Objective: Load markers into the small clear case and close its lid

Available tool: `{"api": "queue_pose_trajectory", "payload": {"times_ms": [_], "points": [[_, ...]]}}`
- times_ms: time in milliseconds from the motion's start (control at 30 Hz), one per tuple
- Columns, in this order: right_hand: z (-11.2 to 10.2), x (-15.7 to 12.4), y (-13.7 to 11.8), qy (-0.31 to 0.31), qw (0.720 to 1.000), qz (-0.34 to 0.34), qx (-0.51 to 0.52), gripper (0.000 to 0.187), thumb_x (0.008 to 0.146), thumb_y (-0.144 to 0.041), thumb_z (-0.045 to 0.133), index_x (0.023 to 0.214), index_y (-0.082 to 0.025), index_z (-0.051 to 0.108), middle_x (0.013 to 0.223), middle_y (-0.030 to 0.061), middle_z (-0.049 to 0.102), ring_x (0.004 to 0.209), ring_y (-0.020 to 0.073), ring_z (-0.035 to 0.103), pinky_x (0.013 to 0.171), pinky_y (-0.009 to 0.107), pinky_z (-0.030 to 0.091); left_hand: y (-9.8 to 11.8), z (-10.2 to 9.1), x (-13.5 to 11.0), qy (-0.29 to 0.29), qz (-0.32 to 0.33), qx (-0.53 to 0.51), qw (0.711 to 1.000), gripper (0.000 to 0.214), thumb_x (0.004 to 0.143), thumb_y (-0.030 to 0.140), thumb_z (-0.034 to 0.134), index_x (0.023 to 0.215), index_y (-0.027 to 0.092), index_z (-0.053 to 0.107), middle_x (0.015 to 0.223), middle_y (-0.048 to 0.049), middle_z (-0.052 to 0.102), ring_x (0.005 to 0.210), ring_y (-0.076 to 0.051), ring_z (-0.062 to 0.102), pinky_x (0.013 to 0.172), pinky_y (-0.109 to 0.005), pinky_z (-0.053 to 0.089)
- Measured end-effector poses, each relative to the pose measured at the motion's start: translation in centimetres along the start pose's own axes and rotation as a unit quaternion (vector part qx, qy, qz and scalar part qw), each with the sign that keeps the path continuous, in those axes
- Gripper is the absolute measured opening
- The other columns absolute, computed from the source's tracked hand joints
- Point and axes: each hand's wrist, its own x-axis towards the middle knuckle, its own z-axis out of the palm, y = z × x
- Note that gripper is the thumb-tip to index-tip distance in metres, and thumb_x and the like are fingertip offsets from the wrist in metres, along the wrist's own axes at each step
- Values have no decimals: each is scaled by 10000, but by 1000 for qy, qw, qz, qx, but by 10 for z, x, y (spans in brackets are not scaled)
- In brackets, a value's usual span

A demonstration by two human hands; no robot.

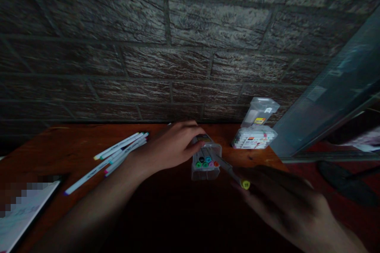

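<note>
A clear plastic case (206, 174) lies on the wooden table, its open end toward me. Several markers (207, 162) with coloured ends are stacked inside it. Fingers curled round its far left side, my left hand (172, 142) grips the case. Between the fingers of my right hand (276, 197) is a marker (233, 173) with a yellow end bearing a number. It slants up and left, its far tip at the case's right side; whether the tip is inside I cannot tell. To the left, several loose white markers (118, 154) lie in a pile.
A second clear case (254, 138), filled with markers and with its lid up, stands at the table's back right. A stone-block wall (190, 63) rises behind the table. A dark-edged flat panel (32, 213) is at lower left.
</note>
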Motion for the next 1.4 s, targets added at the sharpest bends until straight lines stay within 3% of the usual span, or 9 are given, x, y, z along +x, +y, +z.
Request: {"api": "queue_pose_trajectory", "payload": {"times_ms": [100,267,567,867,1400], "points": [[8,4,0,-4,1000,-17,-24,231,1086,-166,447,1048,-181,674,788,84,787,630,215,776,517,315,593,0,0,0,-1,-2,5,1000,238,1038,250,604,1233,190,726,1142,-78,734,1070,-238,713,943,-372,540],[18,5,1,-32,998,-28,-39,298,1091,-165,412,1084,-168,709,825,90,799,643,223,779,543,338,609,0,3,0,2,7,16,1000,249,1036,251,604,1245,193,726,1153,-87,744,1068,-243,723,935,-373,549],[40,8,8,-58,997,39,29,299,1032,-137,455,1131,-116,737,869,101,806,680,224,789,565,325,623,0,5,0,-4,9,17,1000,224,1046,287,594,1192,202,740,1123,-83,753,1036,-248,732,895,-371,549],[47,6,9,-84,994,54,41,325,1007,-157,475,1177,-90,744,923,122,808,743,267,801,610,382,638,3,3,0,-25,-10,8,1000,226,1047,273,597,1215,199,728,1146,-79,735,1081,-247,704,934,-388,534],[60,10,15,-54,998,40,-20,306,1065,-218,452,1060,-129,744,866,114,768,662,238,766,536,336,594,3,5,0,-39,-21,8,999,236,1062,284,571,1223,205,725,1176,-72,729,1112,-238,693,956,-375,523]]}}
